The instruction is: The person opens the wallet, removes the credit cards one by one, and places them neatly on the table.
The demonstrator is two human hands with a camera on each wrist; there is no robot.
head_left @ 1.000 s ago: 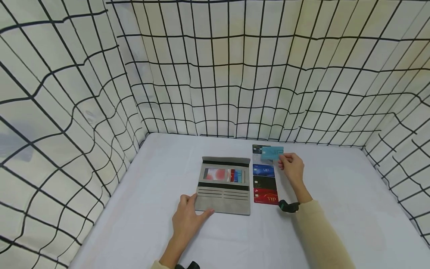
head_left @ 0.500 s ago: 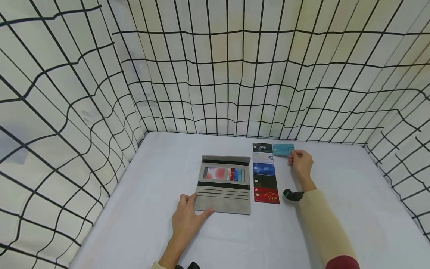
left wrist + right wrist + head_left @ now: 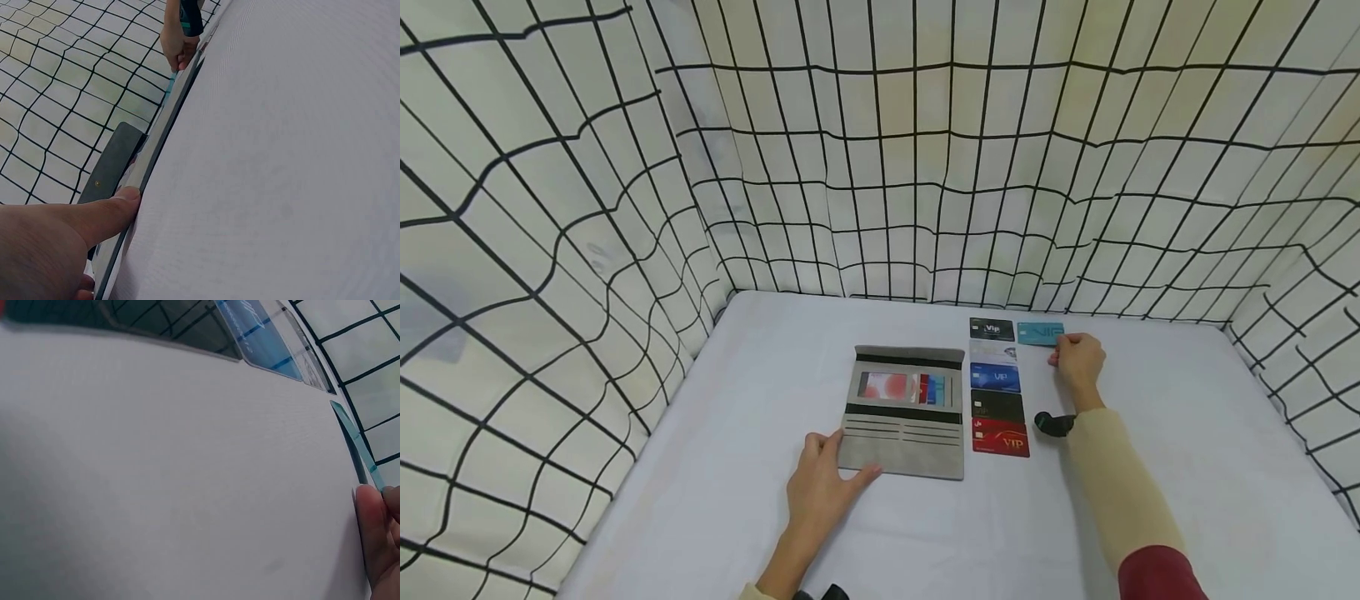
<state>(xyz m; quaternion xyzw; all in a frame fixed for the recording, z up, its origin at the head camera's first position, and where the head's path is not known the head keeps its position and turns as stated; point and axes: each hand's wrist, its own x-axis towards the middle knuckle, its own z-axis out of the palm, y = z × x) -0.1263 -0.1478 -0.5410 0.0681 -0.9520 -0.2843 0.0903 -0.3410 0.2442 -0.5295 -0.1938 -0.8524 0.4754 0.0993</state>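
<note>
My right hand point(image 3: 1079, 359) pinches the right end of a teal VIP card point(image 3: 1039, 334) between thumb and fingers, at the table's far side. In the right wrist view the teal card point(image 3: 353, 434) is tilted, a dark gap or shadow under it. Left of it runs a column of cards: a black Vip card point(image 3: 992, 329), a pale silver card point(image 3: 992, 352), a blue card point(image 3: 995, 377), a dark card point(image 3: 997, 406) and a red card point(image 3: 1001, 437). My left hand point(image 3: 822, 487) holds the near left corner of an unfolded grey wallet point(image 3: 898, 461), thumb on its near edge.
A white cloth point(image 3: 730, 400) covers the table. Black netting point(image 3: 925, 183) over pale sheeting rises behind the table and along both sides. Within the wallet's upper half, a clear window shows a pink-and-white card point(image 3: 886, 386) and narrow red and blue strips.
My right hand has carried the teal card rightward, off the black and silver cards, to a spot beside the black card. Its sleeve shows more red. The left hand stays on the wallet.
</note>
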